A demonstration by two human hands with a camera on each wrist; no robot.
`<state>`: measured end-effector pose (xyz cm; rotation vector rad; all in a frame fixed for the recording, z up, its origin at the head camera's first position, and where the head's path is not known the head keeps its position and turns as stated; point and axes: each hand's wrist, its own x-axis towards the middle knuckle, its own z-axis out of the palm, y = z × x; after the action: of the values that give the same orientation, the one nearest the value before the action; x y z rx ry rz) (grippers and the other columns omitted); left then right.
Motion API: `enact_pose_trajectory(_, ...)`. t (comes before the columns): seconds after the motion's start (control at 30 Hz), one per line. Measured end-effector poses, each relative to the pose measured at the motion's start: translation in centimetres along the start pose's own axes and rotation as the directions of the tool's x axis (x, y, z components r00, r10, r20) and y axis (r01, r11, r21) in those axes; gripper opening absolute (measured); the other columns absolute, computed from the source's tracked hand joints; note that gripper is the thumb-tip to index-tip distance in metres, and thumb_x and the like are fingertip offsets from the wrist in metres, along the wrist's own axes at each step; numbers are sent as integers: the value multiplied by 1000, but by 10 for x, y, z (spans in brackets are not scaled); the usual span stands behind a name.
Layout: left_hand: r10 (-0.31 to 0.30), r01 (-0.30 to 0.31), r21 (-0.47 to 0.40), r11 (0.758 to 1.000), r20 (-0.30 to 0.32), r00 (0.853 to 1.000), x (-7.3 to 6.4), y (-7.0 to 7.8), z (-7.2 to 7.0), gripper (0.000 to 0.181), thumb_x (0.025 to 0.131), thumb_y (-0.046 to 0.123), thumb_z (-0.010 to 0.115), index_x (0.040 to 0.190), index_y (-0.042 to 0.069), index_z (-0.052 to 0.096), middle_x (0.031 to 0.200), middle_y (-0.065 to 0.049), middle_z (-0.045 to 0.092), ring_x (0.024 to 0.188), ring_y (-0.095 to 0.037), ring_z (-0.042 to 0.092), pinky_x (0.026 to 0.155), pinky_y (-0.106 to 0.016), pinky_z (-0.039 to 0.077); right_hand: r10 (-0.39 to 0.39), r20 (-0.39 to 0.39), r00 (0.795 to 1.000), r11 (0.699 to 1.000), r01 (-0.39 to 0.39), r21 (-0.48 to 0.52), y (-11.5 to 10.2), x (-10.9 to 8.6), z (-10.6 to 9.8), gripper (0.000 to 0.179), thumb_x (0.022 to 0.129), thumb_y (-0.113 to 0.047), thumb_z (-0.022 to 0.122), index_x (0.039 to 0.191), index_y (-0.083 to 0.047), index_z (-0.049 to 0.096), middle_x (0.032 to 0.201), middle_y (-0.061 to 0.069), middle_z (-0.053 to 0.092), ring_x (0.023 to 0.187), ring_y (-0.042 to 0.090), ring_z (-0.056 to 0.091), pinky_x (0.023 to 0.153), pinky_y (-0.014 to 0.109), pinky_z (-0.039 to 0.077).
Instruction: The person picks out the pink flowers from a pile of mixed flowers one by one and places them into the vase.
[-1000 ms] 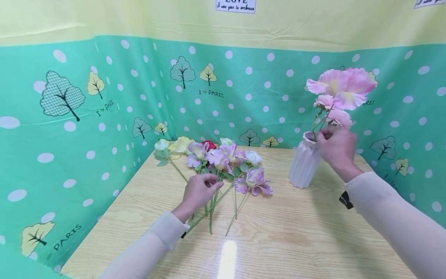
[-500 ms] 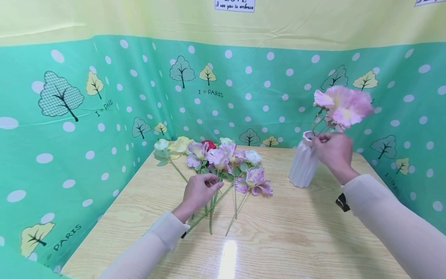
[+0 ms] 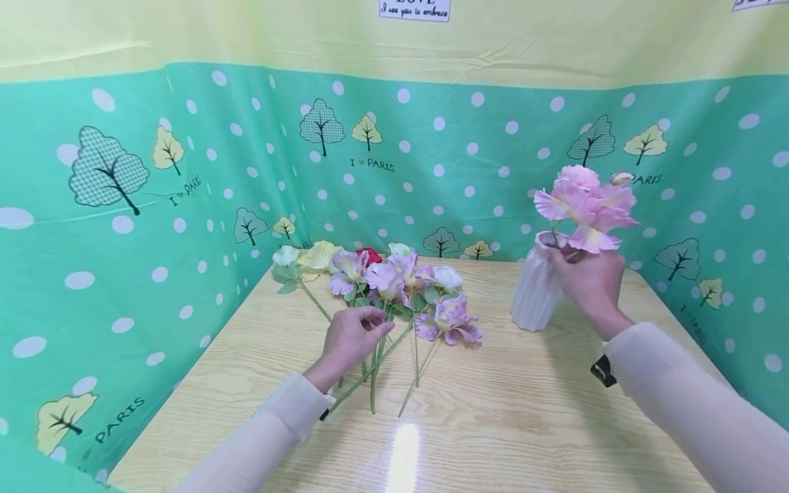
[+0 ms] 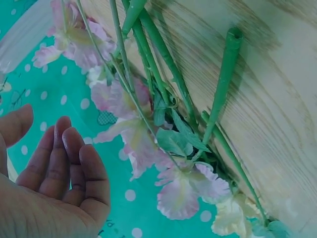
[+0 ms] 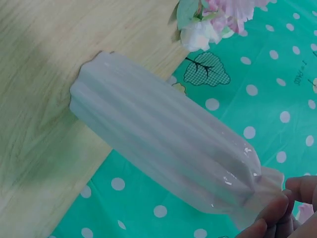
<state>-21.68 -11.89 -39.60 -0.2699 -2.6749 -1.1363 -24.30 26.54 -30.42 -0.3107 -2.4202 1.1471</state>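
On the right side of the table stands a white ribbed vase (image 3: 535,291). Pink flowers (image 3: 585,202) rise from its mouth, their big petals hanging over my right hand (image 3: 593,281). The thumb and fingers of that hand are pinched together at the vase's rim (image 5: 275,181), around a flower stem that they mostly hide. My left hand (image 3: 353,340) hovers over the stems of a loose bunch of artificial flowers (image 3: 388,281), loosely curled and holding nothing. In the left wrist view its fingers (image 4: 64,163) are apart from the green stems (image 4: 223,79).
The bunch has lilac, white, yellow and red blooms near the table's (image 3: 493,411) back edge. A lilac flower (image 3: 453,320) lies at its right side. Behind and beside the table hangs a green polka-dot cloth (image 3: 468,178) with printed trees.
The large pink flower has come down toward the vase and turned, and the right hand has lowered slightly at the rim. The left hand has stayed still.
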Motion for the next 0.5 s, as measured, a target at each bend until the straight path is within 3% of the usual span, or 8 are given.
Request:
enact_pose_trajectory(0.13,-9,9,10,1000,0,1000,0,-2,0,17,89,26,82,102,15,80,84,6,73,74,-9,62,67,-30,54,-28,6,1000,1000,28,-2,7,-7,3,50,94,-46,72,123,-7,61,108,12,68,91,27,66,62,21,54)
enact_pose_trajectory(0.3,-33,33,26,999,-6,999,2,-7,-1,16,89,26,81,102,16,80,82,8,72,73,-10,63,66,-31,54,-67,24,998,996,68,-57,18,-15,7,34,98,-38,68,108,-5,70,99,15,71,83,25,64,58,23,53)
enact_pose_trajectory(0.5,-85,86,55,995,-37,996,7,-12,-5,15,91,28,79,101,17,80,85,6,74,74,-11,65,64,-32,53,-118,35,992,985,121,-125,27,-25,12,37,98,-38,68,92,-1,74,84,14,72,74,25,64,53,25,50)
